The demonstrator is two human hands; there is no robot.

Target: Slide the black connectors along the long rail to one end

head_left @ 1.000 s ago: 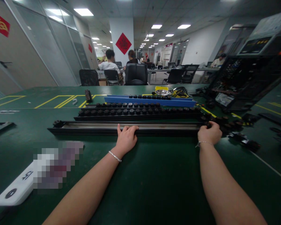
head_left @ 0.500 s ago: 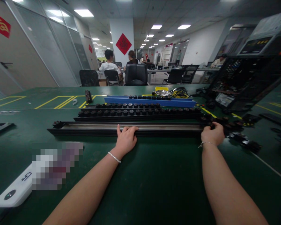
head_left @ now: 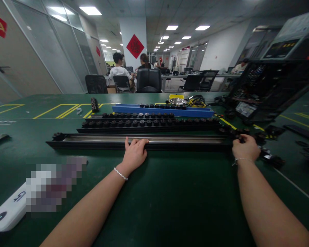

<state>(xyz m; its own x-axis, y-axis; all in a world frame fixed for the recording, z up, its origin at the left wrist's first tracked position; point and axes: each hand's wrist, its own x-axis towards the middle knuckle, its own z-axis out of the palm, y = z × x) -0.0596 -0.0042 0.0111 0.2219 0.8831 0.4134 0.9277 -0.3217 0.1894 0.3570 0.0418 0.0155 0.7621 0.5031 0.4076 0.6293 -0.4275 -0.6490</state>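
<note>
A long black rail (head_left: 180, 145) with a silvery channel lies across the green table, and a small black wheel part (head_left: 58, 136) sits at its left end. My left hand (head_left: 135, 152) rests on the middle of the rail, thumb and fingers apart over its near edge. At the rail's right end my right hand (head_left: 245, 148) has its fingers closed around a small dark part, mostly hidden, beside a cluster of black parts (head_left: 274, 160). Behind lie black rails with rows of black wheels (head_left: 141, 123) and a blue rail (head_left: 159, 111) with more wheels.
A white object (head_left: 10, 211), partly pixelated, lies at the left front. A metal bowl (head_left: 177, 101) and yellow-black items stand at the back. An open black equipment case (head_left: 267, 82) rises at the right. Two people sit beyond the table.
My right hand has moved right, from over the rail's end towards the dark parts. My left hand stays on the rail. The view has shifted slightly.
</note>
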